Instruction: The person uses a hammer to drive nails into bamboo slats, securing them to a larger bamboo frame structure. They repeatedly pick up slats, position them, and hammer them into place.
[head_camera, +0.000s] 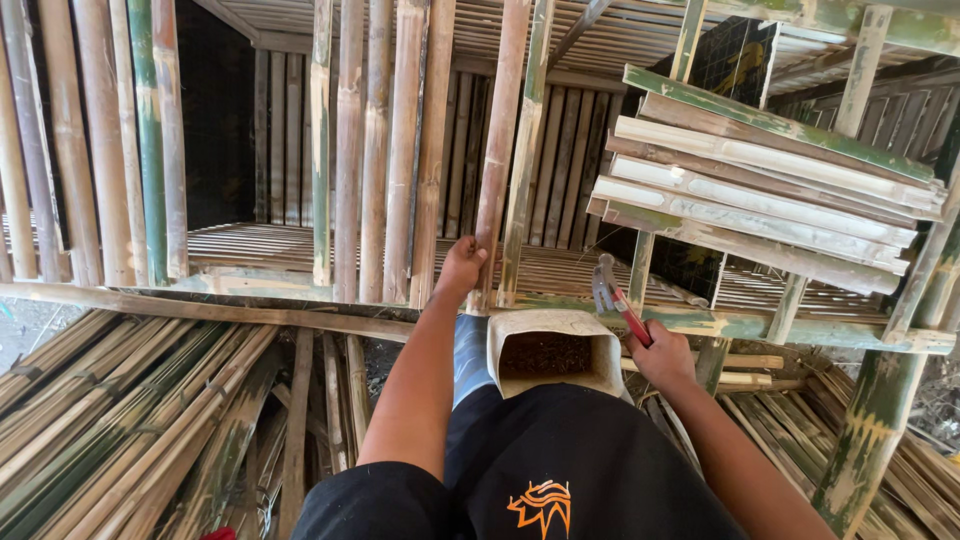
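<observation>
Bamboo frame all round. My left hand (461, 266) grips an upright bamboo slat (497, 150); my right hand (661, 357) clenches a claw hammer (615, 300). Fixing step, judged; next needs a nail from the pouch (553, 352).

One package showed, and only one: an open pouch (553, 352) sat right in front of the person's body, at the middle of the view, just below the edge of the bamboo frame. It was a squarish, pale cream-grey container with a thick, rounded, slightly worn rim, mouth facing up. Inside lay a dark brown, fine-textured fill; what it was could not be told. A blue-grey panel ran down its left side. It rested against the black clothing. No label could be seen on it, and no signs or screens appeared anywhere in the view.
</observation>
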